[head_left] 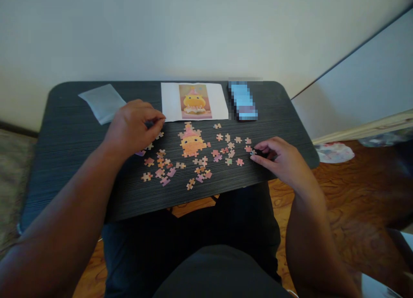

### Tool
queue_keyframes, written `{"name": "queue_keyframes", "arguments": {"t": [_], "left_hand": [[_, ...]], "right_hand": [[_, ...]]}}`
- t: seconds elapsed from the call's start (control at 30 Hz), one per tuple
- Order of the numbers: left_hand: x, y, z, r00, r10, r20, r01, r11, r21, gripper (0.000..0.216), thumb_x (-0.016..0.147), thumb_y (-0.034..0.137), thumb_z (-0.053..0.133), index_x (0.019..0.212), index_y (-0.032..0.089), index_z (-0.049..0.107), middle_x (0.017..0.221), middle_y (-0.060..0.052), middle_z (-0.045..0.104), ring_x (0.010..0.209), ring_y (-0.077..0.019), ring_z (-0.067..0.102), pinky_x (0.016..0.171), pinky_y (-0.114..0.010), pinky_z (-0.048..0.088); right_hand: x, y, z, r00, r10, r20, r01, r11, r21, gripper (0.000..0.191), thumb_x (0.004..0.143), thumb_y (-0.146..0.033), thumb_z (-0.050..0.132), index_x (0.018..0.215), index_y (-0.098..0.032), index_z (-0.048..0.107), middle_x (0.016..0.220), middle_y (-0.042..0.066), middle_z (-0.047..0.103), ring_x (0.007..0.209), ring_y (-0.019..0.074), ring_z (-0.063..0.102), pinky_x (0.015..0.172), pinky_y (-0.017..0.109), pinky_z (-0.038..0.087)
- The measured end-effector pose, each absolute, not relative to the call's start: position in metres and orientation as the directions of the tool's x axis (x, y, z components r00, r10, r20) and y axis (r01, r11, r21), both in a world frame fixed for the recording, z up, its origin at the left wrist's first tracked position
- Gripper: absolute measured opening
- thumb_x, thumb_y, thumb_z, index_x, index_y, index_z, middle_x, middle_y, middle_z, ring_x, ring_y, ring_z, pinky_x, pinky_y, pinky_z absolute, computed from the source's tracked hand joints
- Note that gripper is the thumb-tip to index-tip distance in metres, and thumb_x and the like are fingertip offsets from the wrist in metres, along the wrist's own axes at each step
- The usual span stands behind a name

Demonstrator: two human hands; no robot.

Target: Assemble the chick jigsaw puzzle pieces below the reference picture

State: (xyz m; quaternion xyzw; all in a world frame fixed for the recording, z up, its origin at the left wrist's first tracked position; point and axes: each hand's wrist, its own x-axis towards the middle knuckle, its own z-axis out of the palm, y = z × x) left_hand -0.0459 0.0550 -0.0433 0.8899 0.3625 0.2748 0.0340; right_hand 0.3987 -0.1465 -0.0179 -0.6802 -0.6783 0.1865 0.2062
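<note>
Partly joined puzzle pieces point(192, 142) form a yellow figure with a pink hat in the middle of the dark table. My left hand point(134, 124) hovers over the loose pieces on the left, thumb and forefinger drawn together by the lower left corner of the reference sheet point(171, 102). Whether anything is between those fingertips is hidden. On the right, the thumb and forefinger of my right hand point(279, 158) close around a small greyish puzzle piece point(253, 152) at the edge of the loose pieces. A pink piece point(248, 149) lies right beside it.
Several loose puzzle pieces point(160, 161) are scattered left, below and right of the joined part. A translucent bag point(103, 101) lies at the back left, and a phone point(242, 99) at the back right. The dark table point(135, 203) meets a pale wall behind.
</note>
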Motion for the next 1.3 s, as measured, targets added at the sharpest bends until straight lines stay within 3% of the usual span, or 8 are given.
{"name": "queue_keyframes", "arguments": {"t": [0.37,0.6,0.83,0.97,1.13,1.3], "left_hand": [[-0.038,0.049,-0.04,0.586,0.699,0.41,0.616,-0.713,0.334,0.032,0.11,0.039,0.063,0.096,0.025,0.088,0.089,-0.008,0.081,0.091,-0.0269,0.073,0.087,-0.044,0.057],[-0.031,0.043,-0.036,0.655,0.646,0.391,0.559,-0.763,0.324,0.031,0.11,0.039,0.061,0.102,0.026,0.088,0.103,-0.008,0.086,0.101,-0.0271,0.077,0.094,-0.043,0.061],[-0.033,0.046,-0.039,0.631,0.652,0.42,0.561,-0.758,0.334,0.033,0.112,0.035,0.06,0.104,0.024,0.089,0.104,-0.011,0.087,0.102,-0.0287,0.077,0.094,-0.046,0.062],[-0.037,0.05,-0.041,0.577,0.69,0.437,0.602,-0.721,0.343,0.03,0.11,0.035,0.063,0.104,0.026,0.091,0.1,-0.009,0.086,0.099,-0.0272,0.077,0.094,-0.046,0.063],[-0.038,0.049,-0.039,0.529,0.708,0.468,0.624,-0.698,0.352,0.03,0.11,0.035,0.064,0.102,0.025,0.091,0.097,-0.01,0.085,0.095,-0.0271,0.076,0.09,-0.047,0.063],[-0.038,0.046,-0.036,0.513,0.708,0.486,0.627,-0.696,0.351,0.031,0.111,0.033,0.062,0.099,0.024,0.089,0.094,-0.01,0.084,0.092,-0.0261,0.075,0.087,-0.046,0.063]], "right_hand": [[0.403,-0.147,-0.026,0.061,0.998,-0.007,0.846,-0.055,-0.53,0.037,0.103,-0.064,0.085,0.11,-0.028,0.084,0.108,0.011,0.084,0.094,0.0345,0.08,0.08,0.053,0.062],[0.37,-0.13,0.001,0.031,0.996,0.086,0.762,0.033,-0.647,0.026,0.103,-0.052,0.089,0.114,-0.029,0.084,0.114,0.009,0.09,0.098,0.033,0.085,0.085,0.052,0.068],[0.314,-0.066,0.005,-0.213,0.96,0.185,0.696,0.281,-0.661,0.013,0.104,-0.038,0.089,0.112,-0.029,0.084,0.11,0.005,0.089,0.093,0.0253,0.083,0.09,0.047,0.069],[0.306,-0.027,0.004,-0.338,0.931,0.136,0.707,0.347,-0.616,0.01,0.102,-0.033,0.089,0.11,-0.029,0.085,0.107,0.004,0.088,0.091,0.0241,0.082,0.091,0.046,0.067],[0.309,0.012,0.003,-0.495,0.861,0.117,0.715,0.481,-0.507,0.015,0.101,-0.036,0.089,0.115,-0.03,0.088,0.112,0.004,0.087,0.101,0.0263,0.081,0.101,0.047,0.062],[0.311,0.021,-0.009,-0.551,0.82,0.153,0.664,0.542,-0.515,0.014,0.105,-0.041,0.084,0.117,-0.035,0.089,0.116,0.002,0.087,0.109,0.0276,0.081,0.107,0.048,0.061]]}}
